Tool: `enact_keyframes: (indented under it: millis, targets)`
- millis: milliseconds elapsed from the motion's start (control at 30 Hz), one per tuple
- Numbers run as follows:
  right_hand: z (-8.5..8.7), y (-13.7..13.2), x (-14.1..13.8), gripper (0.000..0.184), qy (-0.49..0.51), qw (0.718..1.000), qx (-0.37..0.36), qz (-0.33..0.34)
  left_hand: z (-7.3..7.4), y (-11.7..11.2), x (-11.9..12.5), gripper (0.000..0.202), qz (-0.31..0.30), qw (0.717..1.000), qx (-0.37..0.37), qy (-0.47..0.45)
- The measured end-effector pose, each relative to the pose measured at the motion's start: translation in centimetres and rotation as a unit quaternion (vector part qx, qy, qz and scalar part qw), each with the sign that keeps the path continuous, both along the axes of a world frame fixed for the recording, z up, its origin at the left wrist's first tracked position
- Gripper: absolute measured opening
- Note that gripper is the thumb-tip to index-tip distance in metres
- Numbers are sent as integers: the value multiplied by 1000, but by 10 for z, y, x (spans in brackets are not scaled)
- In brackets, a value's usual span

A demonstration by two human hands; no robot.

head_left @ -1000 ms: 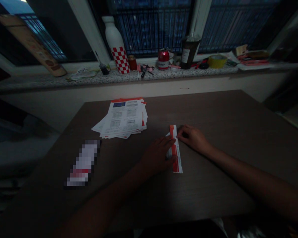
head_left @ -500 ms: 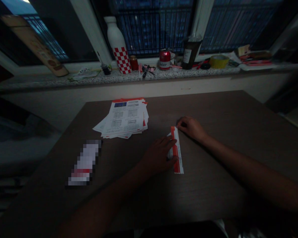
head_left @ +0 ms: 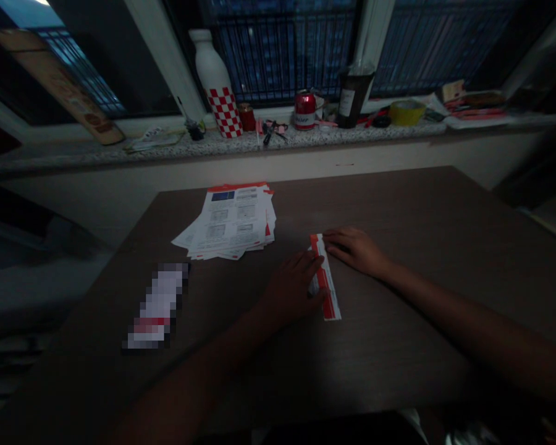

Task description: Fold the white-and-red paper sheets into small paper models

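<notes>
head | we've got one folded red-and-white paper strip (head_left: 330,312) down | left hand (head_left: 291,290) pressing it, fingers open and flat | right hand (head_left: 354,250) loosely curled just beside it | leaflet stack (head_left: 231,221) lying untouched

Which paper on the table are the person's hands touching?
The narrow folded red-and-white paper strip, between the left hand and right hand; the wider sheets in the loose stack lie apart from both hands.

Left hand (head_left: 291,289) — right hand (head_left: 354,250) — both palm-down
</notes>
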State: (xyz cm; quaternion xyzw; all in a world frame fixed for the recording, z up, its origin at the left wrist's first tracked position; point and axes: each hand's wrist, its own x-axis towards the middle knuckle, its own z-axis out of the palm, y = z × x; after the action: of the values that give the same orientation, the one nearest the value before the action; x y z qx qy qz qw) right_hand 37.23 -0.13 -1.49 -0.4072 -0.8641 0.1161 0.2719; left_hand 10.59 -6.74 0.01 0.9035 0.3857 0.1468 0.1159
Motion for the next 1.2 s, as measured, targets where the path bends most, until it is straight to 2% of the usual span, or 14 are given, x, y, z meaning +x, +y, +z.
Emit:
enact_keyframes:
  millis: [267, 533, 733, 900, 1200]
  targets:
    - [3, -11, -2, 42, -41, 998, -3, 42, -4, 8, -5, 71, 5, 1000, -11, -6]
    - [5, -10, -7, 31, -42, 998, -14, 50, 0, 8, -3, 68, 17, 1000, -14, -7]
    - [4, 3, -17, 15, 39, 998, -34, 26, -2, 12, -1, 45, 29, 999, 3, -25]
    - [6, 11, -22, 2, 68, 996, -61, 5, -6, 13, -1, 53, 39, 999, 3, -29]
    - [5, 8, -18, 3, 52, 995, -84, 25, -4, 12, 0, 57, 41, 999, -18, -25]
